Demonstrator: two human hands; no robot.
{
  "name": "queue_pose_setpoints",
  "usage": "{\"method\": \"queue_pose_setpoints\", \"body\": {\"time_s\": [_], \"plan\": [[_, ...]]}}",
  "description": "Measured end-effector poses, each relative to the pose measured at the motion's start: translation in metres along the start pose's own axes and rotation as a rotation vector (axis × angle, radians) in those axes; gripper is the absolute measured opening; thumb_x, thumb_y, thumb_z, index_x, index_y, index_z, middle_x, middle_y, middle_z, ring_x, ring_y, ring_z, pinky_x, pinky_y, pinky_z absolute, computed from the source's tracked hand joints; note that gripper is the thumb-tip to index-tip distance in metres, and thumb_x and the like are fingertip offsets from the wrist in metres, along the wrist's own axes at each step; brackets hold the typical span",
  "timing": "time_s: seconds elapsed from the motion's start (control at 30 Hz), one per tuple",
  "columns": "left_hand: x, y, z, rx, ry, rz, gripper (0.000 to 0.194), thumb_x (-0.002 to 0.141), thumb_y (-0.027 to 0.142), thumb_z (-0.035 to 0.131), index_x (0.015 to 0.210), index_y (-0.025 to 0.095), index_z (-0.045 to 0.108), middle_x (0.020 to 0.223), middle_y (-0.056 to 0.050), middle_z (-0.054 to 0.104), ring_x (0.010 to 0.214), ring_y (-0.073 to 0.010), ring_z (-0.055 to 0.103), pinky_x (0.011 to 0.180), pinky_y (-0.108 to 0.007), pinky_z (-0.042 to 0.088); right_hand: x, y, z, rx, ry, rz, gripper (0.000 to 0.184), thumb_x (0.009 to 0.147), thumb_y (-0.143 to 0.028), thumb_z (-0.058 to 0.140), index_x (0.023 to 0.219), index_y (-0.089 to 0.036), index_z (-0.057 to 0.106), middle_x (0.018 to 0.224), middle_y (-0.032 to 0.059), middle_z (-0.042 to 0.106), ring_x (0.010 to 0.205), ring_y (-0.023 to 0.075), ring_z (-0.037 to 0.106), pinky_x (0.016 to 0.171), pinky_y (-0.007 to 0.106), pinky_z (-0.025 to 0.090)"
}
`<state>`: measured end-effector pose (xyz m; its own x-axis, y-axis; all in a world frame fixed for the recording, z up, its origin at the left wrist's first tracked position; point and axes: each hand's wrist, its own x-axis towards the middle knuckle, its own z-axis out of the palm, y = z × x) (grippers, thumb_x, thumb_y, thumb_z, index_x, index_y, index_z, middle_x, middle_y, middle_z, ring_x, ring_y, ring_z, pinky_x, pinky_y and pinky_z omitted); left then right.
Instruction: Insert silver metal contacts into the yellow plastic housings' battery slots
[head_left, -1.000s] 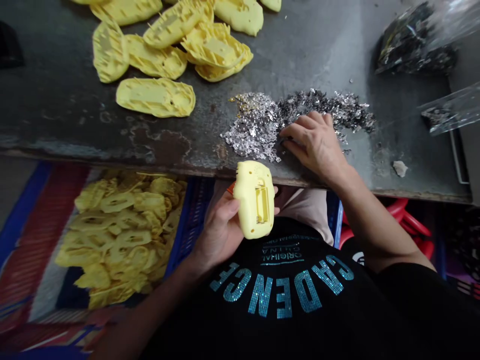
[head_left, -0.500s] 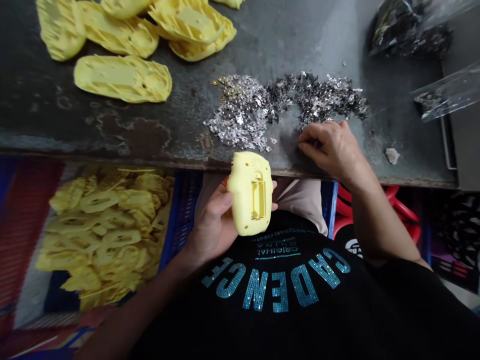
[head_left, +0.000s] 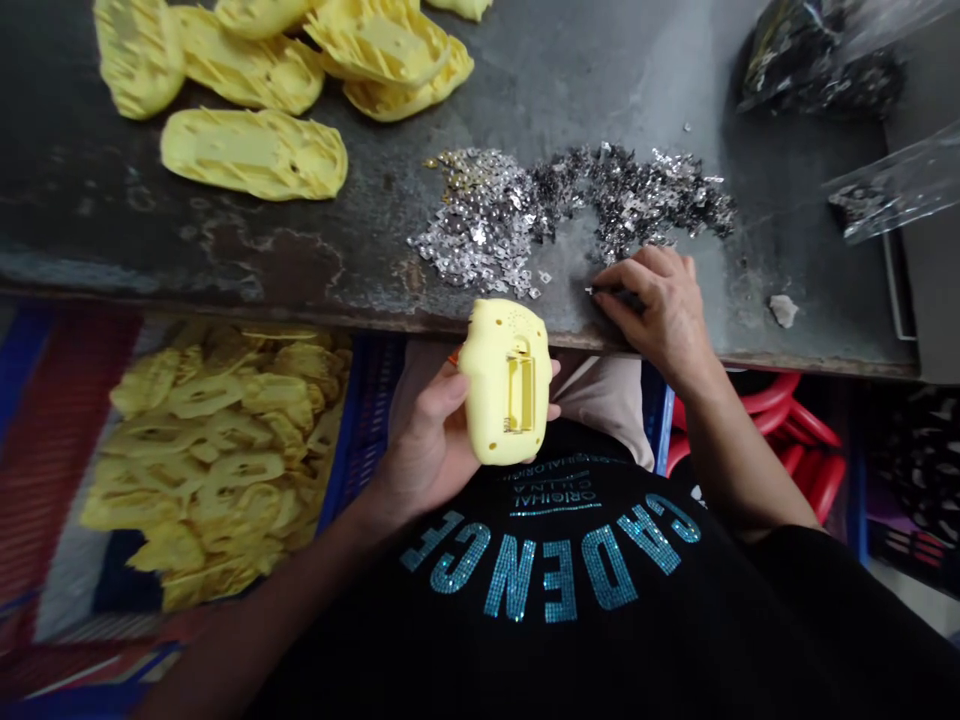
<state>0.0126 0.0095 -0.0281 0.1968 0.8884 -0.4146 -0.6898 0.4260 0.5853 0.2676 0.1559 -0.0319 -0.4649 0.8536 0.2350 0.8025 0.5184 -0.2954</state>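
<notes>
The left hand [head_left: 427, 440] clamps a yellow casing [head_left: 506, 400] just off the table [head_left: 600, 80] edge; the right hand [head_left: 656, 310] pinches a tiny metal clip [head_left: 589, 290] near the pile [head_left: 487, 225]. A slack pinch could drop the clip.

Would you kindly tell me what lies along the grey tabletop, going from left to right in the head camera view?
Yellow moulded plastic shells → heap of small silvery metal pieces → small off-white lump → clear plastic bag holding dark pieces
</notes>
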Motion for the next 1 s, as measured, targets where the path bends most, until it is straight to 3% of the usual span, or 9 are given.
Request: {"method": "queue_pose_setpoints", "body": {"time_s": [0.13,0.23,0.33,0.47,0.63,0.73,0.83,0.9,1.0], "plan": [[0.0,0.001,0.005,-0.044,-0.062,-0.008,0.091,0.09,0.061,0.093,0.17,0.024,0.066,0.132,-0.015,0.09,0.106,-0.0385,0.09,0.073,-0.039,0.076,0.0,-0.008,-0.009,0.048,0.007,-0.045,0.019,0.11,-0.037,0.064,0.107,-0.028,0.081,0.103,0.0095,0.08,0.107,0.0349,0.071,0.099,0.052,0.05],[-0.001,0.001,0.005,-0.075,-0.117,-0.076,0.094,0.095,0.062,0.088,0.176,0.022,0.059,0.134,-0.017,0.089,0.1,-0.04,0.09,0.057,-0.035,0.069,-0.01,-0.027,-0.029,0.222,-0.03,-0.141,0.02,0.113,-0.04,0.064,0.109,-0.028,0.079,0.103,0.0067,0.082,0.097,0.0301,0.073,0.096,0.049,0.051],[-0.003,0.0,0.004,-0.088,-0.188,-0.116,0.086,0.096,0.063,0.085,0.169,0.022,0.064,0.122,-0.015,0.09,0.098,-0.0411,0.09,0.052,-0.032,0.066,-0.018,-0.049,-0.05,0.358,-0.092,-0.242,0.02,0.115,-0.043,0.064,0.113,-0.03,0.079,0.104,0.0039,0.084,0.095,0.028,0.075,0.098,0.049,0.052],[-0.006,-0.001,0.009,-0.078,-0.216,-0.116,0.074,0.096,0.06,0.087,0.158,0.022,0.071,0.108,-0.01,0.089,0.085,-0.0362,0.089,0.048,-0.031,0.065,-0.02,-0.066,-0.063,0.283,-0.188,-0.322,0.028,0.119,-0.044,0.057,0.112,-0.03,0.079,0.105,0.004,0.084,0.1,0.0276,0.075,0.102,0.049,0.051],[-0.011,-0.004,0.019,-0.055,-0.191,-0.036,0.069,0.096,0.062,0.089,0.148,0.018,0.075,0.103,-0.009,0.089,0.079,-0.0312,0.087,0.047,-0.028,0.063,-0.02,-0.067,-0.068,0.142,-0.179,-0.455,0.03,0.123,-0.045,0.056,0.116,-0.028,0.08,0.11,0.0043,0.083,0.103,0.0268,0.073,0.101,0.049,0.052],[-0.013,-0.008,0.019,-0.058,-0.188,-0.048,0.074,0.098,0.064,0.087,0.155,0.018,0.073,0.105,-0.009,0.089,0.087,-0.0345,0.089,0.061,-0.036,0.072,-0.022,-0.068,-0.072,0.08,-0.151,-0.545,0.031,0.125,-0.04,0.053,0.117,-0.026,0.079,0.109,0.0043,0.083,0.1,0.0256,0.072,0.096,0.048,0.055],[-0.014,-0.01,0.017,-0.063,-0.19,-0.074,0.078,0.099,0.065,0.085,0.162,0.021,0.069,0.117,-0.01,0.09,0.111,-0.0431,0.089,0.079,-0.045,0.077,-0.023,-0.072,-0.076,0.026,-0.151,-0.591,0.034,0.126,-0.039,0.049,0.116,-0.026,0.078,0.109,0.0049,0.082,0.099,0.026,0.071,0.093,0.049,0.056],[-0.014,-0.011,0.015,-0.051,-0.203,-0.09,0.078,0.102,0.066,0.082,0.164,0.021,0.069,0.13,-0.011,0.089,0.12,-0.0465,0.087,0.077,-0.044,0.076,-0.024,-0.074,-0.077,0.026,-0.168,-0.587,0.036,0.127,-0.04,0.047,0.115,-0.027,0.078,0.111,0.0056,0.081,0.102,0.0274,0.071,0.094,0.051,0.057],[-0.015,-0.011,0.014,-0.046,-0.227,-0.134,0.082,0.103,0.068,0.079,0.169,0.021,0.065,0.146,-0.013,0.085,0.121,-0.0485,0.087,0.06,-0.033,0.069,-0.027,-0.075,-0.076,0.05,-0.182,-0.559,0.037,0.127,-0.04,0.047,0.116,-0.029,0.08,0.115,0.0058,0.08,0.105,0.0283,0.071,0.097,0.054,0.057]]}}
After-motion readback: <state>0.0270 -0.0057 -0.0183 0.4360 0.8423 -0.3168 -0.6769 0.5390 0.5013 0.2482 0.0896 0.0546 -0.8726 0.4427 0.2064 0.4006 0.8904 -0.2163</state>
